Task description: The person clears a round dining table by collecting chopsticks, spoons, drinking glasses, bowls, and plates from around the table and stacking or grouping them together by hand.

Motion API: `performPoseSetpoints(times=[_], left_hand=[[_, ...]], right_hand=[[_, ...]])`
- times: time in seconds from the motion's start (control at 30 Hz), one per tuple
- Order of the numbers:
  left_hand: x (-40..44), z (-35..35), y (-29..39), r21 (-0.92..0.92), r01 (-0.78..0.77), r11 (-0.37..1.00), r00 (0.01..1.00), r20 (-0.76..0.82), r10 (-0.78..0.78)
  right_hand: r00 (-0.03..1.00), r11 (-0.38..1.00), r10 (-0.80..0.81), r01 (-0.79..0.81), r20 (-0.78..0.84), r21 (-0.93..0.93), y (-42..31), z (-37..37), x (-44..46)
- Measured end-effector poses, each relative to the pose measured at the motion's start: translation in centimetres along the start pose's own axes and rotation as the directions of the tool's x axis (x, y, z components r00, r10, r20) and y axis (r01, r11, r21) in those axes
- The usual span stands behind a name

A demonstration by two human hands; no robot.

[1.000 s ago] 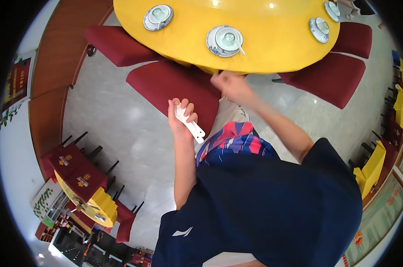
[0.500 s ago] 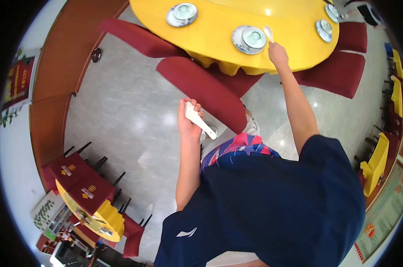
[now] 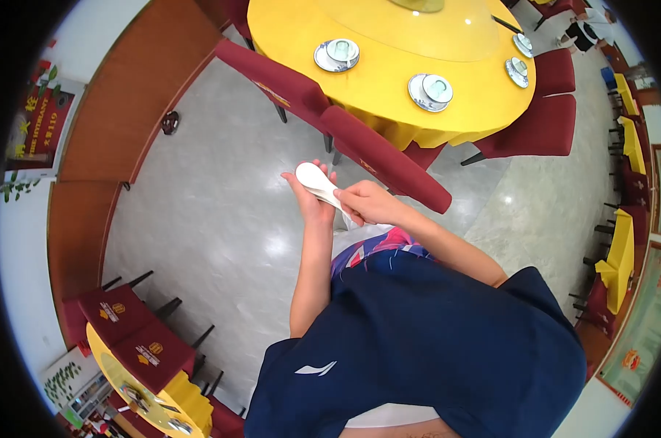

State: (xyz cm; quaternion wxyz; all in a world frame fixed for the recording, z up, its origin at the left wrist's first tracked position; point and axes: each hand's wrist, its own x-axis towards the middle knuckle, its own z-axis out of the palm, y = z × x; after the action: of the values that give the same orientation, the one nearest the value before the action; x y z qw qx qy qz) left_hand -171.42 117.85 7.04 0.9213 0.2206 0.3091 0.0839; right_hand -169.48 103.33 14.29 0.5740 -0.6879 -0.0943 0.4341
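Observation:
In front of my body, my left hand (image 3: 315, 208) is palm up with the thumb out, and white soup spoons rest in it. My right hand (image 3: 376, 202) pinches the handle end of the top white soup spoon (image 3: 312, 176), whose bowl lies over the left palm. Another spoon shows partly beneath it; how many are stacked is hidden. Beyond my hands is the round table with a yellow tablecloth (image 3: 389, 95). The nearest setting on it has a small bowl (image 3: 437, 88) on a blue-and-white plate (image 3: 419, 98).
Dark red chairs (image 3: 385, 157) stand between me and the table, with more chairs (image 3: 531, 128) to the right. Another plate and bowl setting (image 3: 337, 55) lies farther left. A person (image 3: 592, 31) stands far off at upper right. A second yellow table (image 3: 118, 376) is at lower left.
My right hand has come back from the table to my left hand, bringing the spoon that lay beside the nearest bowl. The table now appears farther away.

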Motion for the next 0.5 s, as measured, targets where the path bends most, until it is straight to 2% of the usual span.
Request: performPoseSetpoints(times=[0.03, 0.07, 0.1, 0.13, 0.17, 0.2, 0.27, 0.3, 0.33, 0.37, 0.4, 0.43, 0.47, 0.5], left_hand=[[-0.4, 1.0, 1.0, -0.021, 0.004, 1.0, 1.0, -0.01, -0.004], [-0.4, 1.6, 2.0, -0.042, 0.004, 0.999, 1.0, -0.018, -0.005], [0.3, 0.6, 2.5, -0.033, 0.0, 0.999, 1.0, -0.003, 0.0], [1.8, -1.1, 2.7, -0.01, 0.035, 0.999, 0.992, 0.122, -0.033], [3.4, -2.4, 3.3, 0.022, 0.067, 0.998, 0.967, 0.244, -0.07], [4.6, -2.9, 4.0, 0.034, 0.057, 0.998, 0.963, 0.263, -0.064], [6.5, -3.9, 5.2, -0.08, 0.162, 0.984, 0.934, 0.335, -0.126], [7.6, -4.5, 6.1, -0.065, 0.162, 0.985, 0.934, 0.331, -0.132], [8.8, -4.9, 7.2, -0.139, 0.23, 0.963, 0.926, 0.335, -0.173], [9.9, -4.8, 8.3, -0.212, 0.295, 0.932, 0.916, 0.34, -0.213], [10.6, -4.2, 9.6, -0.201, 0.294, 0.935, 0.917, 0.335, -0.217], [11.1, -3.2, 11.1, -0.188, 0.266, 0.945, 0.943, 0.255, -0.215], [11.6, -2.1, 12.7, -0.174, 0.237, 0.956, 0.963, 0.172, -0.207], [12.2, -1.2, 14.5, -0.141, 0.232, 0.963, 0.966, 0.148, -0.211]], right_hand=[[0.992, 0.994, 0.106, -0.105, 0.066, -0.017, -0.5, 0.3, 0.5], [0.993, 0.995, 0.098, -0.098, 0.059, -0.011, -0.8, 0.7, 1.1], [0.987, 0.99, 0.112, -0.101, 0.113, -0.098, -1.1, 0.9, 1.8], [0.98, 0.977, 0.121, -0.089, 0.161, -0.192, -1.7, 0.9, 2.8], [0.981, 0.933, 0.117, -0.056, 0.153, -0.355, -2.6, 1.0, 3.4], [0.985, 0.935, 0.094, -0.037, 0.145, -0.353, -4.1, 0.4, 4.3], [0.989, 0.803, 0.137, -0.079, 0.054, -0.591, -6.4, -0.7, 5.8], [0.986, 0.822, 0.14, -0.17, -0.095, -0.543, -6.7, -2.2, 7.7], [0.982, 0.861, 0.007, -0.101, -0.188, -0.498, -6.8, -4.3, 9.7], [0.938, 0.893, -0.038, -0.123, -0.345, -0.432, -5.7, -6.8, 12.8], [0.882, 0.918, 0.027, -0.209, -0.471, -0.338, -5.1, -9.6, 15.9], [0.762, 0.888, -0.131, -0.195, -0.635, -0.417, -1.7, -12.7, 20.2], [0.678, 0.919, -0.112, -0.207, -0.727, -0.335, -0.6, -15.0, 23.2], [0.624, 0.889, -0.171, -0.237, -0.762, -0.393, 1.6, -17.5, 26.7]])
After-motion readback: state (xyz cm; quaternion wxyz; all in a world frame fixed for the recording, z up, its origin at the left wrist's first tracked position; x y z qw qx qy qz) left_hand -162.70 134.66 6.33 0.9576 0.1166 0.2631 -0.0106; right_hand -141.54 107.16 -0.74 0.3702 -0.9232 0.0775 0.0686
